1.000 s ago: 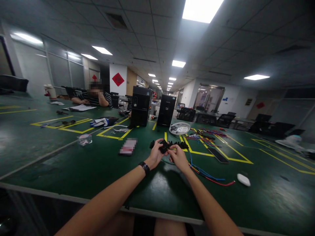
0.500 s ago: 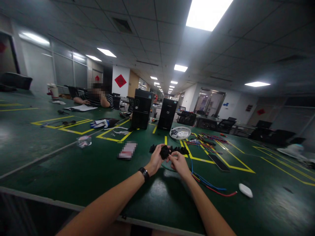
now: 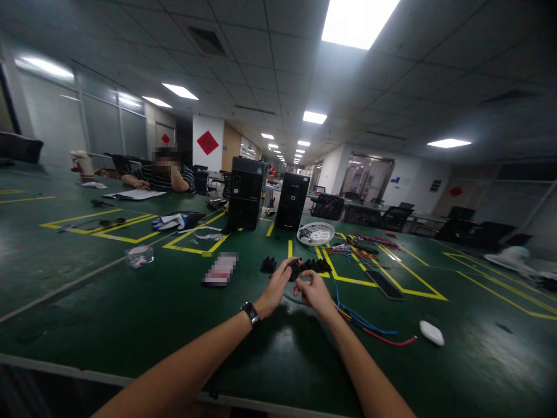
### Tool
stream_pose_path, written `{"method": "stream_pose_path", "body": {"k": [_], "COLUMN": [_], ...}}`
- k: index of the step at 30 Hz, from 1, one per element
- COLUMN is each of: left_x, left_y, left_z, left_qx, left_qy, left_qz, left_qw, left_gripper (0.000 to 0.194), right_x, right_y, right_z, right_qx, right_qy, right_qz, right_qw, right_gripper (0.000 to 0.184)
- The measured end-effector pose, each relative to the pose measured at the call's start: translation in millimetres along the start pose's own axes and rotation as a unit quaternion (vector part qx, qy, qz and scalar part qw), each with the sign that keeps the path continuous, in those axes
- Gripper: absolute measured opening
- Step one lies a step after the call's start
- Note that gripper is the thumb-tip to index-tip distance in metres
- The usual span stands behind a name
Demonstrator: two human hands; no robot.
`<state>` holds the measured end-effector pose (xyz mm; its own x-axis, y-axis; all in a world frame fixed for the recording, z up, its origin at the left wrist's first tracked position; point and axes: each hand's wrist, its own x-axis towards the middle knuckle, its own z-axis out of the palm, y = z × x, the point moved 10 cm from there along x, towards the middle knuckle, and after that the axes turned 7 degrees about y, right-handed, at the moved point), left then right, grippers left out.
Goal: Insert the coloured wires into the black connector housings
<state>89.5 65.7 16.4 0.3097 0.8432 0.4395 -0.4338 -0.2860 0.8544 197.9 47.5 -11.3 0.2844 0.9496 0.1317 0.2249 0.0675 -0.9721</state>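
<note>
Over the near half of the green table [image 3: 143, 325], head view: left hand [image 3: 275, 288] holds a small black part [image 3: 295, 270] between thumb and curled fingers, beside black pieces [image 3: 318, 265]; right hand [image 3: 317, 293] close by, thumb and forefinger bent nearly together at the part's edge, whether pinching anything I cannot tell. My judgement: best done with the left grip firm, the 2 right fingertips light and square to the part, and the loose wires [image 3: 385, 332] clear of the right wrist.

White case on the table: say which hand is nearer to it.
Right. The right hand is to the left of the white case; the left hand is farther left, beyond the right hand.
</note>
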Motion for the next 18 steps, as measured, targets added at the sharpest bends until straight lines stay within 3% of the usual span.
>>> {"method": "stream_pose_path", "body": {"k": [5, 7, 10, 15, 18], "left_x": [5.7, 9.4, 9.8, 7.7, 15.4], "left_y": [8.4, 12.8, 13.2, 6.2, 10.9], "left_z": [-1.0, -5.1, -12.2, -21.6, -51.1], "left_qx": [0.075, 0.119, 0.146, 0.08, 0.05], "left_qy": [-0.016, 0.001, 0.047, 0.116, 0.2], "left_qz": [0.02, 0.041, 0.047, 0.028, 0.044], "left_qw": [0.997, 0.992, 0.987, 0.99, 0.978], "left_gripper": [0.046, 0.046, 0.047, 0.048, 0.044], "right_x": [1.0, 0.0, -3.3, -12.6, -17.8], "right_y": [1.8, 2.8, 1.2, -11.8, -32.6], "right_z": [4.4, 10.3, 21.1, 35.2, 22.3], "right_qx": [-0.064, -0.119, -0.165, -0.159, -0.129], "right_qy": [-0.043, -0.071, -0.098, -0.135, -0.141], "right_qz": [-0.03, -0.048, -0.074, -0.088, -0.1], "right_qw": [0.997, 0.989, 0.979, 0.974, 0.976], "right_gripper": [0.028, 0.034, 0.044, 0.041, 0.039]}}
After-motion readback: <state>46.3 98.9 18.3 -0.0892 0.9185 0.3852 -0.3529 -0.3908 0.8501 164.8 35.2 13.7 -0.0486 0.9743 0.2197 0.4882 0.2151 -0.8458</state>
